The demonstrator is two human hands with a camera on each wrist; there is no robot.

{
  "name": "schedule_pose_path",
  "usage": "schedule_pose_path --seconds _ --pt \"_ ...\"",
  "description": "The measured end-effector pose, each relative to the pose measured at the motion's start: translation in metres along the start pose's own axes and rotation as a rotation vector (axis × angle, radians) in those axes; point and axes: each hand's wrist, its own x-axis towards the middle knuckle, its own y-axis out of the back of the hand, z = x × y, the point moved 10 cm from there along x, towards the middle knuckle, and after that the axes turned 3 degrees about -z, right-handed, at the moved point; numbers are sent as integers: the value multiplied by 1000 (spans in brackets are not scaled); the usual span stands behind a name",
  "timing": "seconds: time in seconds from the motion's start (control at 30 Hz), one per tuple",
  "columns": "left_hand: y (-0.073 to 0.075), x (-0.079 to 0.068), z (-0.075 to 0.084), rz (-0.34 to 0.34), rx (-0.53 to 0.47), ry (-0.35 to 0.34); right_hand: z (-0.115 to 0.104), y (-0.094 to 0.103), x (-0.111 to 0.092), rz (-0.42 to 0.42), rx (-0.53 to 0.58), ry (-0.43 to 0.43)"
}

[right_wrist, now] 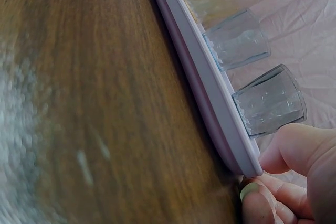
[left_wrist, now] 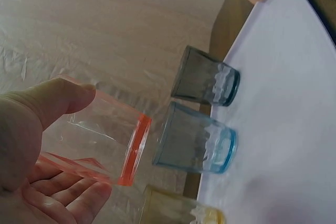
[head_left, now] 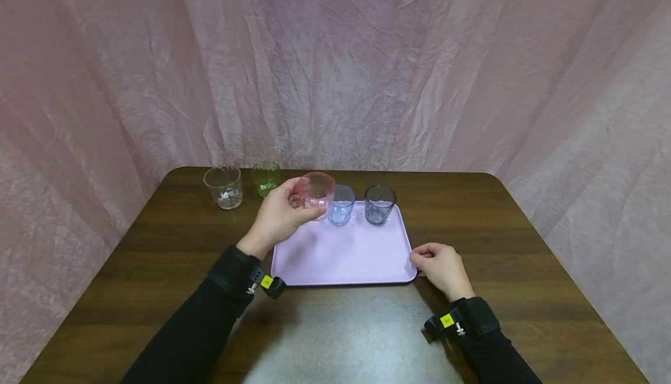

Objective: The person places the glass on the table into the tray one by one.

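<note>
My left hand (head_left: 275, 216) grips a pinkish-red clear glass (head_left: 321, 186), thumb on one side and fingers on the other, in the air over the left back part of a lilac tray (head_left: 343, 261). In the left wrist view the glass's thick red base (left_wrist: 135, 149) points toward the tray. Along the tray's back stand a blue glass (head_left: 341, 212) and a grey glass (head_left: 379, 208). A yellow glass (left_wrist: 170, 208) beside the blue one shows in the wrist views; the held glass and hand hide it from the head view. My right hand (head_left: 442, 267) pinches the tray's near right corner.
Left of the tray, near the table's back edge, a clear glass (head_left: 224, 189) and a green glass (head_left: 265, 178) stand on the brown wooden table (head_left: 472, 209). A pink curtain (head_left: 335, 81) hangs behind the table.
</note>
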Motion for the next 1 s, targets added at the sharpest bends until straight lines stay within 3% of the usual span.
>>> schedule_pose_path --seconds 1.0 --pt "-51 7 21 -71 39 -41 0 0 1 11 13 23"
